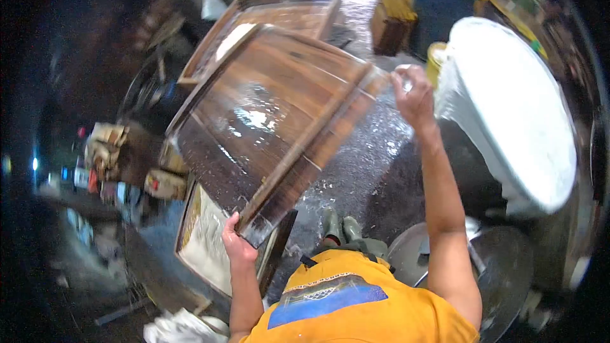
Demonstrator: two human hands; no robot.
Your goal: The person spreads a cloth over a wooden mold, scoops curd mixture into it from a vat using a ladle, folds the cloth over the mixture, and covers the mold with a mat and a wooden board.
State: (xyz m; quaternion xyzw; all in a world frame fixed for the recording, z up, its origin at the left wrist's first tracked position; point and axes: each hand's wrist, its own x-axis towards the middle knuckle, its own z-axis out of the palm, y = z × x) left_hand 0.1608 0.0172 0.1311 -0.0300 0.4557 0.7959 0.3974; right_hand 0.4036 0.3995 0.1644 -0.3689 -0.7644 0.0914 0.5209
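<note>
Bracing a wet, brown, rectangular wooden tray [279, 108] at its lower corner, the left hand [241, 248] has its thumb up against the edge and its palm close to the wood, just below the centre-left of the frame. The tray slants across the upper middle, its broad face glistening. The right hand [416, 95] is curled at the right-hand corner (blur hides the fingertips), so I cannot tell how firmly it is closed, or whether it bears any weight. Slick wood could slide from the left hand if the right lets go, and the tray might then swing down onto the open wooden-sided tray of pale material [277, 251] at lower left. The dark, shiny wet floor [362, 159] could cost the green boots [352, 228] their footing should the load tip suddenly.
</note>
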